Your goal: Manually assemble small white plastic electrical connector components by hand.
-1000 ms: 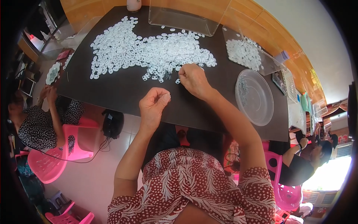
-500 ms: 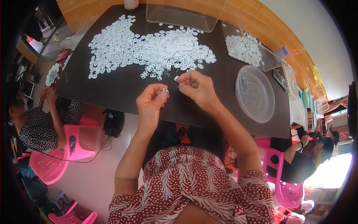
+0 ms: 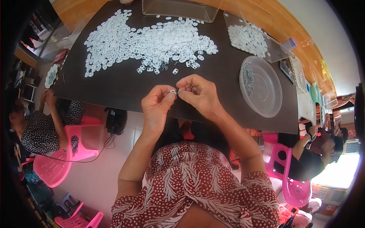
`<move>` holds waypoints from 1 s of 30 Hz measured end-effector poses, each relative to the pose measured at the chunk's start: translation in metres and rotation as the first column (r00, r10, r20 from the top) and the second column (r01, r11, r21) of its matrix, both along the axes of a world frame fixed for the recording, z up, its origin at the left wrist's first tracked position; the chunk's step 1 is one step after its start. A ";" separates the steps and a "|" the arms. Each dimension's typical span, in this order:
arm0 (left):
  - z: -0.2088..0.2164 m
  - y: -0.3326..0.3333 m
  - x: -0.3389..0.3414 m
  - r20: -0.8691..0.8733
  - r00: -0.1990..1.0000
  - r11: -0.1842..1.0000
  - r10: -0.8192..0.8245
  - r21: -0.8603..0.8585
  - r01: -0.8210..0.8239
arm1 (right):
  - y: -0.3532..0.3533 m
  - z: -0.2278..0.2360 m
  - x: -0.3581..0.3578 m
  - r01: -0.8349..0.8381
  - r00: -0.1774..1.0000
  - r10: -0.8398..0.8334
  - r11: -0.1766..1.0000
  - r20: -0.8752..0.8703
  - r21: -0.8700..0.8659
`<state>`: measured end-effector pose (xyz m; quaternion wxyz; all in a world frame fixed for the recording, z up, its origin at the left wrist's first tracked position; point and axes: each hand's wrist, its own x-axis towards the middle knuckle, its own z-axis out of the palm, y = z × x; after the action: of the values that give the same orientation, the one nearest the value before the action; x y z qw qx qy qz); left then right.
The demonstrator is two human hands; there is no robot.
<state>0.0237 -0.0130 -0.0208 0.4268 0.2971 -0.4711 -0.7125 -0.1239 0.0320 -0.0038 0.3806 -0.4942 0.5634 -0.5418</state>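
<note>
My left hand (image 3: 157, 104) pinches a small white oval plastic piece (image 3: 173, 91) between thumb and forefinger, above the near part of the dark table. Close beside it, my right hand (image 3: 199, 95) is closed at the fingertips on a thin grey pin (image 3: 177, 92), its tip against the white piece; the fingers hide most of it. A broad heap of similar white pieces (image 3: 163, 41) spreads across the table beyond both hands. At the heap's near edge lie several small grey pins (image 3: 164, 66), with one loose white piece (image 3: 175, 71) to their right.
On the right stands a round clear tray (image 3: 268, 108) with grey pins (image 3: 248, 79) along its left side. Behind it, a clear bin (image 3: 273, 57) holds more white pieces. Another clear bin (image 3: 178, 13) is at the back. People sit left and right on pink chairs (image 3: 57, 167).
My right hand has moved left and down to meet the left hand, bringing the pin to the white piece. The view has shifted slightly, so the table sits higher.
</note>
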 end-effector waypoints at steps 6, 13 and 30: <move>-0.001 0.003 -0.001 -0.003 1.000 1.000 -0.012 -0.011 0.012 | 0.005 0.008 -0.002 -0.017 1.000 0.019 0.996 -0.024 0.090; 0.002 0.006 0.000 0.008 1.000 0.998 -0.018 -0.055 0.018 | 0.004 0.000 0.002 0.012 0.999 -0.012 1.000 -0.031 -0.011; 0.000 0.007 0.006 0.054 0.998 0.998 -0.014 -0.065 0.018 | 0.008 0.004 0.006 -0.014 0.999 0.019 0.995 -0.049 0.097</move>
<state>0.0295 -0.0061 -0.0210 0.4177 0.2981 -0.5076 -0.6921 -0.1179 0.0404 0.0006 0.3946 -0.4930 0.5942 -0.4982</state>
